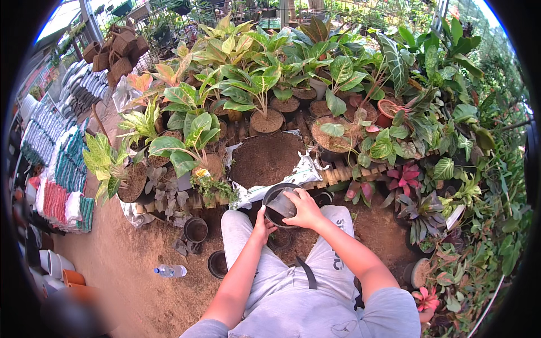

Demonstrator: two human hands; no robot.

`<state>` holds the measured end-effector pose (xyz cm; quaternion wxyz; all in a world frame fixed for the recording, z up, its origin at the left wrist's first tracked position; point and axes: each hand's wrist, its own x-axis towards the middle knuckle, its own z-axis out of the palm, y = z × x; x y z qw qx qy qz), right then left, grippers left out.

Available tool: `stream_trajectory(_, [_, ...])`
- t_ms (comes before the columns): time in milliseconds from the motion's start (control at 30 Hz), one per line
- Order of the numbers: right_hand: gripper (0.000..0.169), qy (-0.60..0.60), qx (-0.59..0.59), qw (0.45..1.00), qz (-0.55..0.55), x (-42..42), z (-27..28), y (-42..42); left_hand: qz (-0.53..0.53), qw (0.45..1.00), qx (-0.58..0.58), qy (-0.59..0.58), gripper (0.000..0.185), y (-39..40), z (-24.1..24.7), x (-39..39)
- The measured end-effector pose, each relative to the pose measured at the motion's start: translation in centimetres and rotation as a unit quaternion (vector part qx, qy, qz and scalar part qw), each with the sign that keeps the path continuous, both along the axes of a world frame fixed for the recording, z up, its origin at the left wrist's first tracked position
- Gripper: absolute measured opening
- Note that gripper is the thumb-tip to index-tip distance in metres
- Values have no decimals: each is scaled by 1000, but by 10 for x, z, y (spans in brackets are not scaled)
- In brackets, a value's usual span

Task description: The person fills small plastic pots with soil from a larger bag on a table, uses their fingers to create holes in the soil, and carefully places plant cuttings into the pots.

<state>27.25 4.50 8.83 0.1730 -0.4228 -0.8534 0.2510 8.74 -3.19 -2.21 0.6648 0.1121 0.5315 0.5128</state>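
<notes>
My left hand (263,224) grips the near left rim of a round black plastic pot (270,195), held above my lap and tilted so its inside shows. A dark, thin piece of plastic (282,204) lies in the pot's mouth, and my right hand (303,210) has its fingers on that piece, with the thumb near the pot's right side. Whether the piece is a smaller pot or a loose sheet, I cannot tell. Just beyond the pot, an opened white sack (310,171) full of dark soil (268,158) rests on a slatted bench.
Potted leafy plants (264,99) crowd the wooden slatted bench (338,175). Black pots (195,230) stand on the ground at left, near a plastic water bottle (170,271). Stacked bagged goods (63,186) lie farther left; dense plants (422,211) border the right.
</notes>
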Motion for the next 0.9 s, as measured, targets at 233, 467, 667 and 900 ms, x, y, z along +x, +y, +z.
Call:
stream_trajectory(233, [92, -3, -34, 997, -64, -3, -12, -5, -6, 1000, -1, -8, 66, 9, -17, 1])
stream_trajectory(467, [93, 42, -72, 993, -86, -4, -11, -8, -39, 997, 54, -33, 66, 5, -30, -10])
stream_trajectory(667, [96, 19, -95, 995, -39, 19, -11, 11, -69, 992, 99, 32, 64, 4, -5, 9])
stream_trajectory(900, [93, -29, -4, 994, -110, 2, -12, -22, -59, 994, 75, 45, 64, 7, -7, 11])
